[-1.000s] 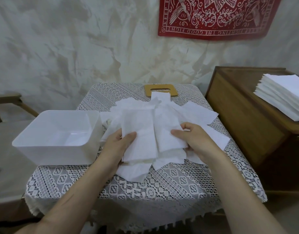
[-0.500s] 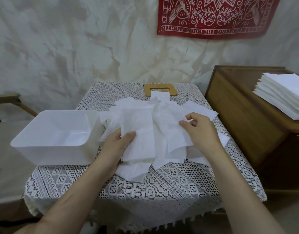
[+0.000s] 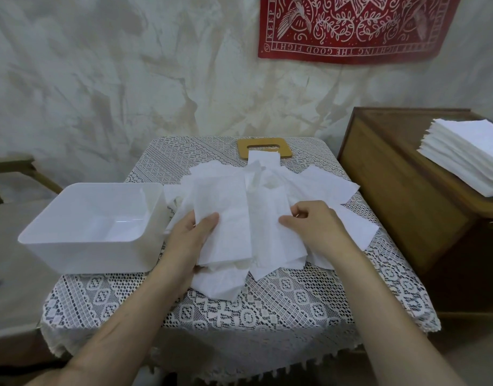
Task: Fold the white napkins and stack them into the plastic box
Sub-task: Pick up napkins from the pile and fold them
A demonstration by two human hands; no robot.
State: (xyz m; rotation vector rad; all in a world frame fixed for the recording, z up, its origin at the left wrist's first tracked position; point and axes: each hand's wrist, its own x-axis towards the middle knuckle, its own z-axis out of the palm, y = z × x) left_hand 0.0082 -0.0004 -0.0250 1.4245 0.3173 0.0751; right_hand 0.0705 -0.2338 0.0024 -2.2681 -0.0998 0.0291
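A loose pile of white napkins (image 3: pixel 317 188) covers the middle of the lace-covered table (image 3: pixel 267 307). On top lies a folded napkin (image 3: pixel 225 218); my left hand (image 3: pixel 189 240) grips its left edge, thumb on top. My right hand (image 3: pixel 317 229) pinches the neighbouring napkin (image 3: pixel 273 240) at its right edge, fingers curled. The white plastic box (image 3: pixel 81 246) stands at the table's left edge, just left of my left hand, and nothing lies inside it.
A light wooden lid with a slot (image 3: pixel 263 147) lies at the table's back, a napkin partly over it. A wooden cabinet (image 3: pixel 401 196) stands to the right with a neat stack of white napkins (image 3: pixel 468 160) on top. A red banner (image 3: pixel 351 26) hangs on the wall.
My right hand lifted off the pile, moved back and up, then came down again and now pinches the napkin's right edge. My left hand has kept its grip in place.
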